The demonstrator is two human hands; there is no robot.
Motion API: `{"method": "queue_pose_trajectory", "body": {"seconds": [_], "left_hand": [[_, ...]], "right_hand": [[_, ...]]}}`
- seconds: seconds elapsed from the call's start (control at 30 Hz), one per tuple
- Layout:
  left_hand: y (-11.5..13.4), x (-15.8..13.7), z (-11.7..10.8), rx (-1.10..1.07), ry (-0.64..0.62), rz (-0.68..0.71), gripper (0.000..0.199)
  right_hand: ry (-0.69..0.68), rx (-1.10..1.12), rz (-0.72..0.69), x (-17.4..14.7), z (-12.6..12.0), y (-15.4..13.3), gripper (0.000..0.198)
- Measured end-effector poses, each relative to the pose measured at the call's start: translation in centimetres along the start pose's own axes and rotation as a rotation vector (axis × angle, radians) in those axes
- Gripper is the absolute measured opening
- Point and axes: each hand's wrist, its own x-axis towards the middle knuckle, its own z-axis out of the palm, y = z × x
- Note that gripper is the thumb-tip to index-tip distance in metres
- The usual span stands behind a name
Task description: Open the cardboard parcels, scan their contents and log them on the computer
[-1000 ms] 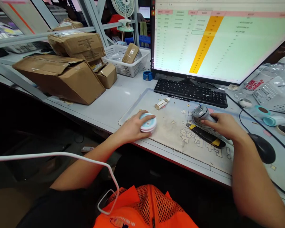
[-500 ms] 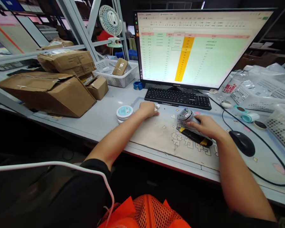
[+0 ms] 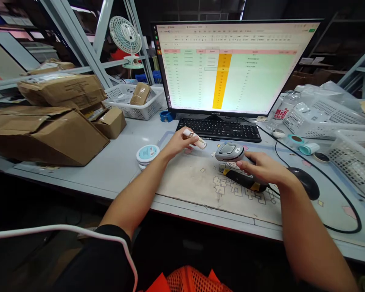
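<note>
A small bottle point(image 3: 201, 142) has just been picked up: it is pinched by the left hand point(image 3: 177, 145), left of the scanner point(image 3: 229, 152) gripped by the right hand point(image 3: 261, 167), so both items are now held.

The left arm point(image 3: 136, 190) stretches forward, left hand point(image 3: 180, 142) at twelve o'clock in a thumb-and-finger pinch, while the right forearm point(image 3: 307, 227) angles toward eleven, right hand point(image 3: 266, 167) curled at one o'clock.
</note>
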Motion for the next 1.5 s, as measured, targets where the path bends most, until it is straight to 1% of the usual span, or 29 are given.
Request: {"method": "queue_pose_trajectory", "body": {"seconds": [0.1, 0.13, 0.2, 0.27, 0.43, 0.53, 0.63, 0.7, 0.77, 0.83, 0.87, 0.93, 1.0, 1.07, 1.1, 1.17, 1.23, 1.3, 1.37, 1.43, 1.5], "left_hand": [[0.1, -0.1, 0.3, 0.439, 0.223, -0.035, 0.045], [0.1, -0.1, 0.5, 0.578, 0.274, -0.047, 0.045], [0.1, -0.2, 1.0, 0.759, 0.311, -0.082, 0.045], [0.1, -0.3, 1.5, 0.825, 0.311, -0.111, 0.044], [0.1, -0.5, 2.6, 0.871, 0.301, -0.127, 0.045], [0.2, -0.6, 2.7, 0.886, 0.291, -0.132, 0.048], [0.5, -0.8, 2.6, 0.923, 0.280, -0.126, 0.051], [0.8, -0.9, 2.4, 0.964, 0.286, -0.138, 0.051], [1.0, -1.0, 2.2, 1.011, 0.302, -0.155, 0.050], [1.1, -1.0, 2.0, 1.052, 0.314, -0.160, 0.051], [1.2, -1.0, 1.8, 1.069, 0.313, -0.158, 0.052], [1.4, -1.1, 1.5, 1.097, 0.307, -0.154, 0.053], [1.6, -1.1, 1.3, 1.121, 0.292, -0.158, 0.054], [1.8, -1.2, 1.1, 1.135, 0.263, -0.173, 0.056], [2.0, -1.3, 1.0, 1.139, 0.246, -0.182, 0.056], [2.2, -1.3, 0.7, 1.142, 0.213, -0.203, 0.058], [2.5, -1.4, 0.4, 1.140, 0.189, -0.219, 0.060], [2.6, -1.5, 0.2, 1.141, 0.172, -0.227, 0.062], [2.7, -1.6, 0.0, 1.145, 0.152, -0.230, 0.067], [2.8, -1.7, 0.0, 1.138, 0.136, -0.230, 0.072], [2.8, -1.8, 0.1, 1.115, 0.150, -0.203, 0.078]], "right_hand": [[-0.053, 0.025, 0.019, 0.0, 0.3, -0.4, 0.047], [-0.064, 0.022, 0.025, 0.0, 0.4, -0.6, 0.047], [-0.085, 0.011, 0.026, 0.1, 0.8, -1.1, 0.047], [-0.098, 0.002, -0.002, 0.2, 1.3, -1.7, 0.045], [-0.127, -0.013, -0.120, 0.2, 2.6, -3.3, 0.034], [-0.157, -0.013, -0.142, 0.1, 2.8, -4.1, 0.031], [-0.117, -0.034, -0.145, 0.3, 3.0, -3.7, 0.030], [-0.037, -0.068, -0.058, 0.8, 3.4, -2.5, 0.031], [0.050, -0.133, 0.087, 1.6, 4.1, -0.7, 0.036], [0.105, -0.206, 0.219, 2.5, 4.8, 0.9, 0.043], [0.112, -0.232, 0.257, 2.9, 5.0, 1.5, 0.046], [0.115, -0.245, 0.290, 3.3, 5.0, 2.2, 0.052], [0.129, -0.236, 0.289, 2.7, 4.1, 2.9, 0.059], [0.180, -0.235, 0.283, 1.0, 2.4, 4.4, 0.061], [0.221, -0.252, 0.284, -0.3, 1.4, 5.7, 0.061], [0.356, -0.335, 0.275, -3.6, -0.4, 9.4, 0.062], [0.458, -0.474, 0.326, -7.2, -1.3, 13.9, 0.067], [0.511, -0.531, 0.355, -10.2, -0.9, 17.7, 0.070], [0.525, -0.515, 0.341, -12.2, 0.2, 20.1, 0.069], [0.535, -0.468, 0.317, -12.9, 1.6, 20.9, 0.067], [0.555, -0.421, 0.295, -13.0, 2.5, 20.9, 0.062]]}}
